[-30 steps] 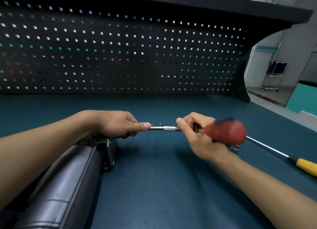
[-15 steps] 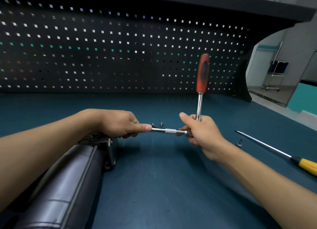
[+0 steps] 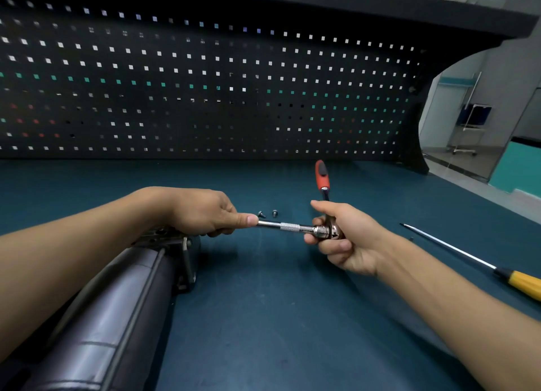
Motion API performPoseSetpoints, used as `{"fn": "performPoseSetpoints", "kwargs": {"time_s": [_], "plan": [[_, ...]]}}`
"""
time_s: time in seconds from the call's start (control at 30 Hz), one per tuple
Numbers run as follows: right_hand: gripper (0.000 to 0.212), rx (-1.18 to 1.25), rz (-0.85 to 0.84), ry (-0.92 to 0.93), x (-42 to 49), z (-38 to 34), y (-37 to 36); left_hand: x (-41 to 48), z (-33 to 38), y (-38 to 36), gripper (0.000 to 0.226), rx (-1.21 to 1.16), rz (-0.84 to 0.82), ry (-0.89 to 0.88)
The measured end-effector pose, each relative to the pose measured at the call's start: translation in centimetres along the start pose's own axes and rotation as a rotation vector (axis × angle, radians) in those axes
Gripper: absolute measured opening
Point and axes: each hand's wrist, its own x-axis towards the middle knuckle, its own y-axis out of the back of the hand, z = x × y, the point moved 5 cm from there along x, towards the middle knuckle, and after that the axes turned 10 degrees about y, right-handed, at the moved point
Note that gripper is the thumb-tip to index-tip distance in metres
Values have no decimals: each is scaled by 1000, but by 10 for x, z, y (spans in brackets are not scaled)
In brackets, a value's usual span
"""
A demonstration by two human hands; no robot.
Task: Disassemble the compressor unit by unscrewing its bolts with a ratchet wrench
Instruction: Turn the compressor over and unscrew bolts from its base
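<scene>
My left hand (image 3: 205,212) pinched one end of the chrome extension bar (image 3: 289,226), just above the end of the compressor unit (image 3: 117,317) at lower left. My right hand (image 3: 345,238) gripped the ratchet wrench (image 3: 322,174) at its head, with the red handle pointing away. Two loose bolts (image 3: 274,213) lay just behind the bar.

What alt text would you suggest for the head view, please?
The left hand pinches the extension bar of the ratchet wrench beside the compressor unit; the right hand grips its head. Two bolts and a screwdriver lie nearby.
</scene>
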Motion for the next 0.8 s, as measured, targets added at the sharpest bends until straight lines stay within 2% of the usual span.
{"fn": "performPoseSetpoints", "kwargs": {"time_s": [0.17,0.3,0.53,0.67,0.8], "plan": [[42,106,-49,-74,0,4,-1,0,0,0,62,-10,-2,3],[49,-31,-15,-22,2,6,2,0,0,0,61,-13,-7,1],[48,-321,145,394,7,-10,4,-1,-1,0,64,-65,9,-22],[50,-475,134,631,4,-13,4,0,-1,-1,65,-87,6,-28],[56,-530,98,872,0,-19,3,0,0,1,68,-74,16,-27]]}}
